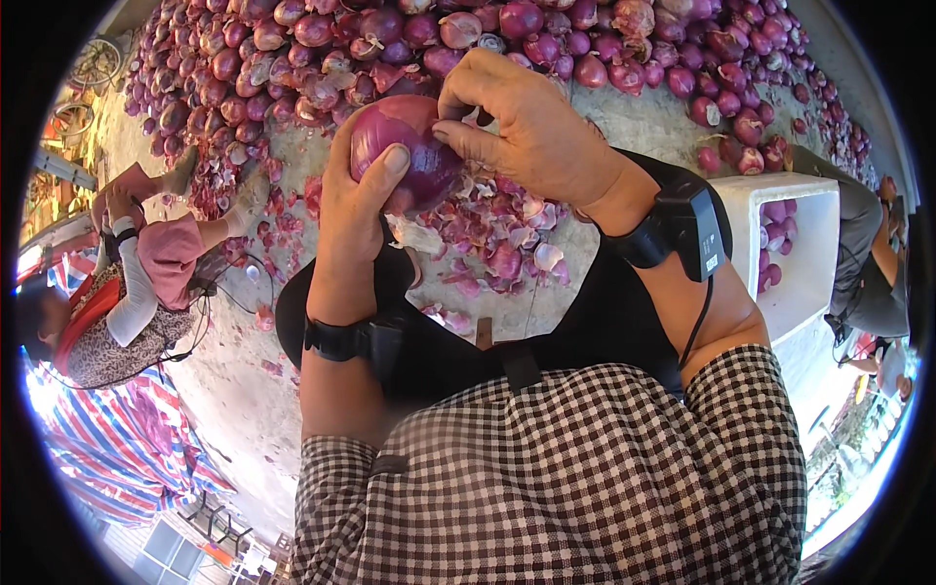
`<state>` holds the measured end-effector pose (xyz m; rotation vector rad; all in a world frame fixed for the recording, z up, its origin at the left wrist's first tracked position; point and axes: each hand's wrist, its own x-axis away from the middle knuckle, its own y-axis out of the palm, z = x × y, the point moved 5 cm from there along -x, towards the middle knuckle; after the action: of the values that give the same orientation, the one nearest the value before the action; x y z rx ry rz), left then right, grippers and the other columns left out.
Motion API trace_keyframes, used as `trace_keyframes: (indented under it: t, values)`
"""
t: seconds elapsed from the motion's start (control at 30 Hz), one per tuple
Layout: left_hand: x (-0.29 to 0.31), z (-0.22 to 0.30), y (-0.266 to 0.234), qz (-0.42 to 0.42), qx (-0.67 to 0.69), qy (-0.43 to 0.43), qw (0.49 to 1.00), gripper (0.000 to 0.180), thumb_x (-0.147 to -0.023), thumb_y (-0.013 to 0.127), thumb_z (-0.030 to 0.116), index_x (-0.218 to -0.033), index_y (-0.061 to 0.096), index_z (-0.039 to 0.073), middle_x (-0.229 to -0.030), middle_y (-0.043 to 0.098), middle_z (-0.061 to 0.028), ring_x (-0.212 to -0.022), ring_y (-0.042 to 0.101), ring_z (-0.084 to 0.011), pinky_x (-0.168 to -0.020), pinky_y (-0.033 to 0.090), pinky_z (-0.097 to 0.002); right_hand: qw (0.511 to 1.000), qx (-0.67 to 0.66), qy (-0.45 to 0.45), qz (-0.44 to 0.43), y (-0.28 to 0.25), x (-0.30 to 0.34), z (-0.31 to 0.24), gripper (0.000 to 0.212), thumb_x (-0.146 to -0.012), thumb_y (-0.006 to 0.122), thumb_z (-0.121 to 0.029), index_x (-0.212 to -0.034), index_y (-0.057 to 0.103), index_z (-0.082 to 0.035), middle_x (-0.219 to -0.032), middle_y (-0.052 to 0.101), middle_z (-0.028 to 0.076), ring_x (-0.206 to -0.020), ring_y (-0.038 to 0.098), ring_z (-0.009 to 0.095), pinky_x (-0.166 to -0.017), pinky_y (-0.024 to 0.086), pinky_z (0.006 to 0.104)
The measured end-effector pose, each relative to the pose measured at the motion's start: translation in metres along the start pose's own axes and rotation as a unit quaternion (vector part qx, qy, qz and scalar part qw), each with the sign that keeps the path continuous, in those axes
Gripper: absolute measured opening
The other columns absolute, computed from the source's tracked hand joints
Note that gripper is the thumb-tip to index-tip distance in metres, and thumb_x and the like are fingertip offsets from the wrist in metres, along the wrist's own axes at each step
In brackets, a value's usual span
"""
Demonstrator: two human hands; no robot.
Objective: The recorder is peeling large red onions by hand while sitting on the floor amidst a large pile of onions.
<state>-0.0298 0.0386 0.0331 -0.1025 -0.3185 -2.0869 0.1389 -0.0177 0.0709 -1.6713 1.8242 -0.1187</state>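
A large red onion (424, 161) rests in my left hand (363, 190), its fingers behind it and its thumb across the front. The onion's surface is smooth and shiny purple, with a duller reddish patch at the top. My right hand (531, 132) is at the onion's right side, fingers curled and thumb and forefinger brought together in a pinch close to its skin. Whatever lies in that pinch is too small to make out. Beneath the hands, loose papery onion skins (502, 239) lie heaped on the concrete floor between my knees.
A big pile of red onions (390, 44) spreads across the far side. To my right stands a white tub (749, 234) with onions inside. One person (132, 273) sits at the left, another (863, 234) at the right edge. Striped sheeting (127, 429) lies at lower left.
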Motion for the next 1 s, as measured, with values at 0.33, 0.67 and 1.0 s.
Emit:
trace_keyframes:
  t: [0.33,0.67,1.0]
  values:
    - [0.006,0.005,0.009,-0.043,0.083,-0.034,0.995,0.070,-0.077,0.068,0.038,-0.128,0.044,-0.005,-0.118,0.057,-0.0173,-0.106,0.059,-0.0259,-0.092,0.048,-0.0389,0.994,-0.036,0.098,0.041,-0.019,-0.004,0.017,0.015,-0.081,0.061,-0.009,-0.085,0.052,0.002,-0.077,0.055,0.015,-0.068,0.055,0.026,-0.062,0.044,0.0358]
    - [0.015,0.001,-0.001,-0.066,0.257,-0.093,0.960,0.075,-0.083,0.061,0.048,-0.137,0.037,0.003,-0.132,0.049,-0.0185,-0.118,0.052,-0.0334,-0.101,0.042,-0.0518,0.981,0.177,0.034,0.066,-0.028,0.002,0.035,0.018,-0.080,0.056,-0.004,-0.098,0.056,0.002,-0.087,0.054,0.018,-0.087,0.055,0.037,-0.074,0.045,0.0438]
    - [0.008,0.009,0.011,-0.070,0.064,-0.026,0.995,0.075,-0.073,0.071,0.039,-0.129,0.043,-0.004,-0.118,0.056,-0.0163,-0.108,0.057,-0.0240,-0.093,0.046,-0.0368,0.975,-0.137,0.133,-0.113,0.001,0.002,0.015,0.051,-0.082,0.065,-0.033,-0.117,0.057,0.003,-0.108,0.061,0.019,-0.099,0.061,0.027,-0.086,0.048,0.0358]
